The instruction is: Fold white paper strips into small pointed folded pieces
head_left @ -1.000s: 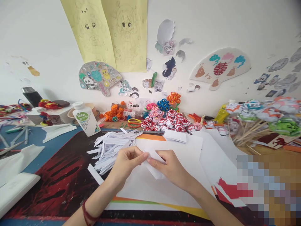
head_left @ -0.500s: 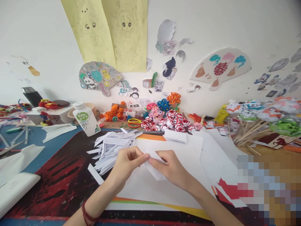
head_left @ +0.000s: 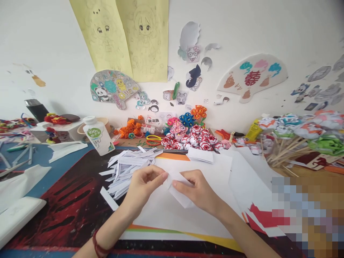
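A small piece of white folded paper (head_left: 180,195) is held up between my two hands, above large white sheets (head_left: 158,215) on the table. My left hand (head_left: 146,182) pinches its upper left corner between thumb and index finger. On its right side, my right hand (head_left: 195,188) grips it, thumb in front and fingers partly hidden behind. Left of my left hand lies a loose pile of folded white paper strips (head_left: 129,168). One folded white paper piece (head_left: 200,155) rests at the sheets' far edge.
A white bottle (head_left: 98,136) stands behind the strip pile. Red-and-white paper flowers (head_left: 201,138) line the wall side. Paper flowers on sticks (head_left: 285,150) stand at the right, near red paper scraps (head_left: 260,215). A white case (head_left: 21,218) sits at the left edge.
My hands have moved slightly apart, the right one a little rightward. More of the folded paper's top shows between them. Everything else stays in place.
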Available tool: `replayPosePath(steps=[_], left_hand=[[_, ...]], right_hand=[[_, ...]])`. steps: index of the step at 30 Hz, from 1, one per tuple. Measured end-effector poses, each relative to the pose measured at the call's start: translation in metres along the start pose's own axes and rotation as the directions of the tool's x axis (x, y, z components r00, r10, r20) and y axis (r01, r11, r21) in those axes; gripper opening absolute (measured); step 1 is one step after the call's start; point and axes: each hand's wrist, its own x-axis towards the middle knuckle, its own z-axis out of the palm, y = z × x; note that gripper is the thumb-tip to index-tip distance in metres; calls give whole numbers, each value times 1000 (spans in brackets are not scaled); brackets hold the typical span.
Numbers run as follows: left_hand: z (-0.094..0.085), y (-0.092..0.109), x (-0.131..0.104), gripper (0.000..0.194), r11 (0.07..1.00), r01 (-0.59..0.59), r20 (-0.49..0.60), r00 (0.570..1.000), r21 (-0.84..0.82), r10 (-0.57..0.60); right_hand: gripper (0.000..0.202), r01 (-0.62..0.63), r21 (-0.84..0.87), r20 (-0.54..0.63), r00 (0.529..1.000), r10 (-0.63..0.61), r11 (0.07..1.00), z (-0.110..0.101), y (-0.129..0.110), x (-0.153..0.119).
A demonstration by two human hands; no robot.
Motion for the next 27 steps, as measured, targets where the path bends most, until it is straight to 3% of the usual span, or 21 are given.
replayPosePath(steps=[9,14,27], left_hand=[[-1,-2,-2,21,975,-113,27,994,192,110],[2,-1,-4,33,946,-153,152,982,286,113],[6,2,-9,37,922,-197,253,961,334,113]], right_hand=[[37,1,0,16,1000,-1,1000,2,3,0],[39,-4,-7,8,1000,4,1000,1,1,0],[42,35,84,-28,999,-32,996,2,6,0]])
